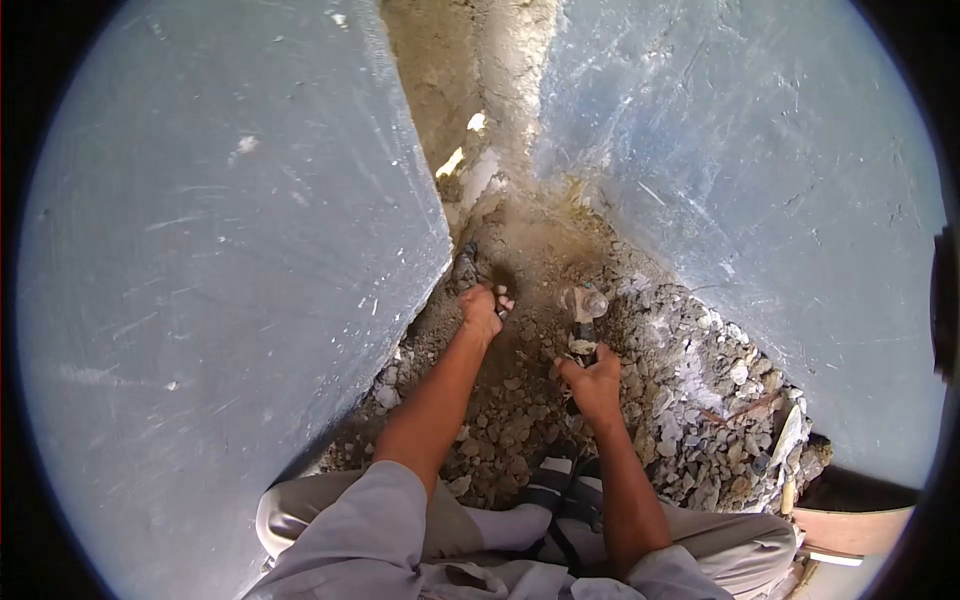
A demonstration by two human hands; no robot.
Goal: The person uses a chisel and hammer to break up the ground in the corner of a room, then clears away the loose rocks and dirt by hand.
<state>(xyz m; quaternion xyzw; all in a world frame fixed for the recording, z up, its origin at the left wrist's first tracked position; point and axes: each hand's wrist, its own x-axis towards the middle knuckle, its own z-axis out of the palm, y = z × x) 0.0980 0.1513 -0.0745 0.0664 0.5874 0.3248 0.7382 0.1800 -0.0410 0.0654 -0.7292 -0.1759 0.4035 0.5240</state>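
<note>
My left hand [482,308] is closed round a short metal tool [502,312], of which only a small part shows, near a dark hollow in the dirt [503,274] between the walls. To its right, my right hand [592,380] grips the dark handle of a hammer [583,330]. The hammer's rounded metal head [586,301] points away from me, over the dusty ground. A gap separates the two hands.
Blue-grey walls [250,240] [760,170] rise on both sides. Broken rubble [690,420] covers the ground around my sandalled feet [550,485]. A curved reddish container [850,530] lies at the lower right, near a pale wooden handle [788,495].
</note>
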